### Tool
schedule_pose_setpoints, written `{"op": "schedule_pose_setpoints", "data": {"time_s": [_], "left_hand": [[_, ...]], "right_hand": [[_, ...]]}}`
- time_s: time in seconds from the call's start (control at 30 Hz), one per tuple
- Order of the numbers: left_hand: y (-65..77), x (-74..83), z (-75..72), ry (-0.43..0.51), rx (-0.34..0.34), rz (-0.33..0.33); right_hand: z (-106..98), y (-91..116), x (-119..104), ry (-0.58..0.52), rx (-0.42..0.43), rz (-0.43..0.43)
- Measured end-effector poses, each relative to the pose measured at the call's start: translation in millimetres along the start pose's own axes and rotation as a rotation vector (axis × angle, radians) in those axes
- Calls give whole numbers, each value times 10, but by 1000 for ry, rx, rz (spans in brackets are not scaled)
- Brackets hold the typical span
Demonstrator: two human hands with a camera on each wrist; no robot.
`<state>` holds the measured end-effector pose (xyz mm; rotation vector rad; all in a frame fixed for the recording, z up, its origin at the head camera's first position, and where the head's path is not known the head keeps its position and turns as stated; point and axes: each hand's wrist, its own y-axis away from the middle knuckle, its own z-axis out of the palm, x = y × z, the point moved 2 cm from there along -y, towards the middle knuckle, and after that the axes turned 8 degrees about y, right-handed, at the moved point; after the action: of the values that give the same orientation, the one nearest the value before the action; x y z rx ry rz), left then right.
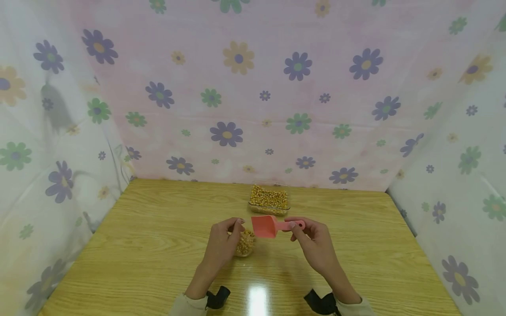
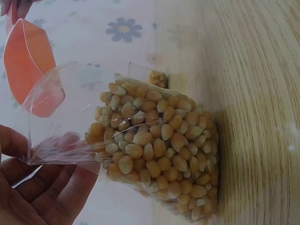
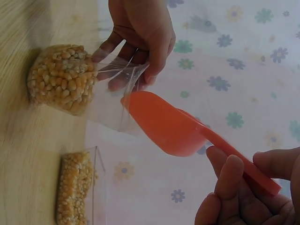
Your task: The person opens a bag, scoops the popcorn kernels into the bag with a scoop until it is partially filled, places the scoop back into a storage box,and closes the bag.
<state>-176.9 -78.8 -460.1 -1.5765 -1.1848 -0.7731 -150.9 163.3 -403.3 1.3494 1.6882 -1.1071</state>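
A clear plastic bag (image 2: 154, 140) with corn kernels filling its lower part stands upright on the table. My left hand (image 1: 222, 241) pinches the bag's upper edge at one side, between thumb and fingers. My right hand (image 1: 314, 245) grips the handle of a coral-red plastic scoop (image 1: 265, 226) by its end. The scoop's tip (image 3: 129, 99) overlaps the bag's mouth in the right wrist view. Bare red plastic shows inside the scoop's bowl in the head view.
Farther back on the table stands a clear rectangular container (image 1: 269, 212) with corn kernels in it. The wood-grain tabletop (image 1: 158, 224) is enclosed at the back and sides by a flower-patterned cloth (image 1: 269, 109).
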Motion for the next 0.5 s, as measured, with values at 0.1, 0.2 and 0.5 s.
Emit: {"op": "schedule_pose_setpoints", "data": {"time_s": [0.1,0.2,0.5], "left_hand": [[2,0,2,1,2,-1],[8,7,1,8,1,-7],[7,3,5,32,-4,-15]], "right_hand": [[-9,0,18,-9,4,-12],[-32,-8,54,-21,20,-22],[-144,-227,449,-289,93,134]]}}
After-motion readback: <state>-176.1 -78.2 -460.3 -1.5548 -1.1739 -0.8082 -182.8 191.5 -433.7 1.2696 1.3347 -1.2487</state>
